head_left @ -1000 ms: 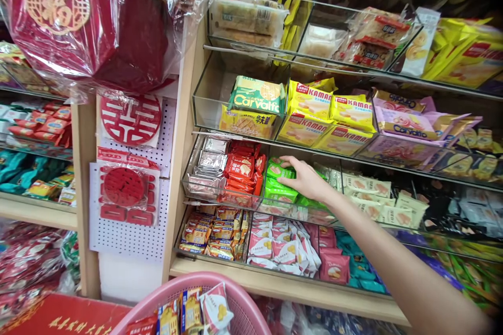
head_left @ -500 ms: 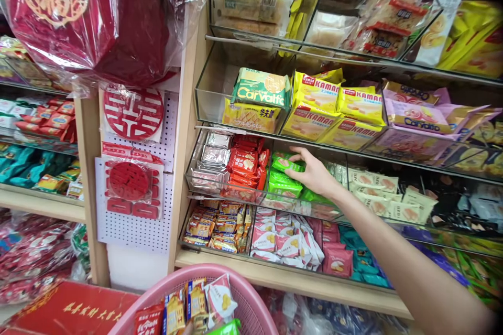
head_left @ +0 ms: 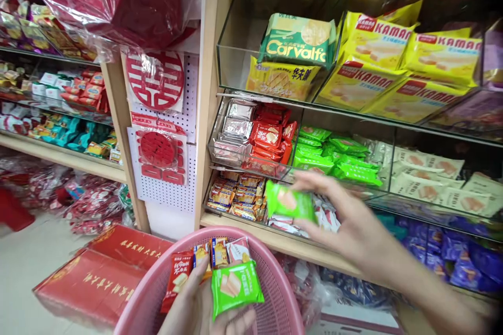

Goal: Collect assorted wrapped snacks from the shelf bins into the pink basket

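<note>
My left hand (head_left: 187, 308) is palm up over a pink plastic basket (head_left: 288, 293), holding several small snack packets. Across its palm lies a green wafer packet (head_left: 237, 288). Fanned out behind that are a red packet (head_left: 179, 277), two yellow-and-blue packets (head_left: 219, 252) and a white-and-pink packet (head_left: 238, 250). My right hand (head_left: 349, 219), smeared by motion, pinches another green packet (head_left: 288, 203) between thumb and fingers. It hangs in front of the shelf, above and right of the basket. More green packets (head_left: 338, 157) are piled in a clear bin behind the hand.
Clear bins hold red packets (head_left: 271, 136), yellow packets (head_left: 396, 57), cream packets (head_left: 428, 172) and purple packets (head_left: 459, 251). A red bag in plastic (head_left: 118, 4) hangs upper left. Red boxes (head_left: 94, 277) lie on the floor left of the basket.
My right hand has left the green packets' bin and come down toward the basket with a green packet. My left hand and its packets have risen further into view as the camera shifted.
</note>
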A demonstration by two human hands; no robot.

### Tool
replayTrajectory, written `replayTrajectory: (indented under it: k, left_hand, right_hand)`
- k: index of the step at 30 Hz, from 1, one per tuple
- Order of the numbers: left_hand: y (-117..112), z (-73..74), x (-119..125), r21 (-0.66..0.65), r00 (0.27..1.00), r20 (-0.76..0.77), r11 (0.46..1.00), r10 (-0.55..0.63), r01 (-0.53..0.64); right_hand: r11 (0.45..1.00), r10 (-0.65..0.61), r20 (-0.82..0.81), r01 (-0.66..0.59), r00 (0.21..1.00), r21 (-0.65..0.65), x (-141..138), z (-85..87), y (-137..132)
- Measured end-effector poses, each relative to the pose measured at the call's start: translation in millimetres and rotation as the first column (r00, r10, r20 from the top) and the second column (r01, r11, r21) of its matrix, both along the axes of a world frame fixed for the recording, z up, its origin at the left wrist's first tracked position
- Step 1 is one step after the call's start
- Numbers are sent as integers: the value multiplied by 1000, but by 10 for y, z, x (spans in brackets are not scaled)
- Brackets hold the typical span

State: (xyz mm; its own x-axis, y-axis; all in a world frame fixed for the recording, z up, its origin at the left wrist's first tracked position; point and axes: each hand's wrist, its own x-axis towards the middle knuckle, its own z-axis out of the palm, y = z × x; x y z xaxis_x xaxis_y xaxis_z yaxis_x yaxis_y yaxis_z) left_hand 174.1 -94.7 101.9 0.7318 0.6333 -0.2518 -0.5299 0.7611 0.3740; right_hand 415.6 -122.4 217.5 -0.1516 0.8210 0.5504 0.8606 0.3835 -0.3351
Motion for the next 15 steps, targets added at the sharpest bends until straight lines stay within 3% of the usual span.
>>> replayTrajectory:
  k: [3, 6, 15]
  left_hand:
    - [-11, 42, 16, 14, 1000, -5, 1000, -17, 17]
    - [-33, 62, 23, 28, 999, -9, 999, -36, 36]
    - [-52, -13, 1, 22, 1000, 17, 1000, -6, 6]
  right_hand:
    - [954, 160, -51, -168, 986, -250, -309, -298, -77]
    - [886, 268, -99, -286, 958, -366, -482, -471, -73]
    - [801, 257, -177, -312, 950, -511, -567, -615, -53]
